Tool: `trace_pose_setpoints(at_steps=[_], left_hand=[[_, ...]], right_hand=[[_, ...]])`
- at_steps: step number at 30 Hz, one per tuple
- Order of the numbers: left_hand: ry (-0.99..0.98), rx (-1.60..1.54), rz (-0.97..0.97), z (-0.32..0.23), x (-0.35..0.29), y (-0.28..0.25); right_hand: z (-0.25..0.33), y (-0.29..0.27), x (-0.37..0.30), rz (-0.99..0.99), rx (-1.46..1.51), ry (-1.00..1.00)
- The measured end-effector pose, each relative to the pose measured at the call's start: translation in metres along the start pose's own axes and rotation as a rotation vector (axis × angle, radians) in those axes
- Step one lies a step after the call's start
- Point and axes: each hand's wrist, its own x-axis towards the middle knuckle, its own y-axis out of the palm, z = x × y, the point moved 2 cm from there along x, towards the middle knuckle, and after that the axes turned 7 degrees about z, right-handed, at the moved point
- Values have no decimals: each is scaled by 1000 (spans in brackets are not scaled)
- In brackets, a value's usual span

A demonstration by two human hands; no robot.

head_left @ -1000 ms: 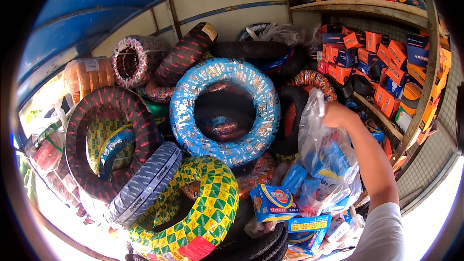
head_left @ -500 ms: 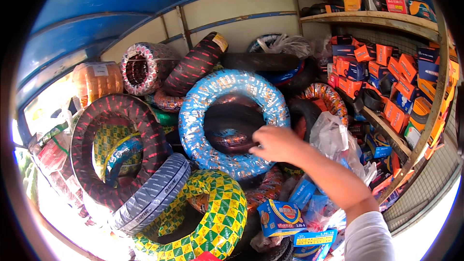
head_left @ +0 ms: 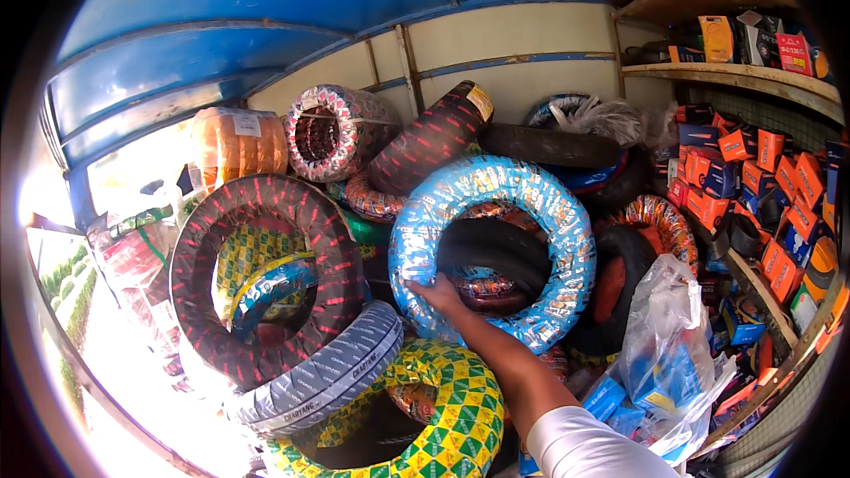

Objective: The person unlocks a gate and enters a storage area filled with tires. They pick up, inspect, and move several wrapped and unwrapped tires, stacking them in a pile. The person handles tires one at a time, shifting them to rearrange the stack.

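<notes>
My right hand (head_left: 436, 294) reaches in from the lower right and is closed on the lower left part of a tire in shiny blue patterned wrapping (head_left: 567, 239). That tire stands upright, leaning on the pile behind. Below it lies a tire in green and yellow checked wrapping (head_left: 469, 425). To its left are a dark tire wrapped with red dashes (head_left: 199, 274) and a grey-blue wrapped tire (head_left: 328, 372) tilted against it. My left hand is out of view.
Behind are a black tire with red dashes (head_left: 425, 146), a floral-wrapped stack (head_left: 354, 128) and an orange-wrapped bundle (head_left: 239, 152). Right, wooden shelves (head_left: 735, 76) hold orange and blue boxes (head_left: 708, 173). A clear plastic bag (head_left: 660, 310) covers blue boxes at lower right.
My right hand has moved from the blue-wrapped tire's right inner side to its lower left and closed there. The view has shifted, so the pile appears farther right and slightly lower.
</notes>
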Motion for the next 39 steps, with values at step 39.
trace_pose_setpoints(at_steps=[39], left_hand=[[69,-117,29,-5,-17,-15]], right_hand=[[233,-323,-327,-78,767,-436]])
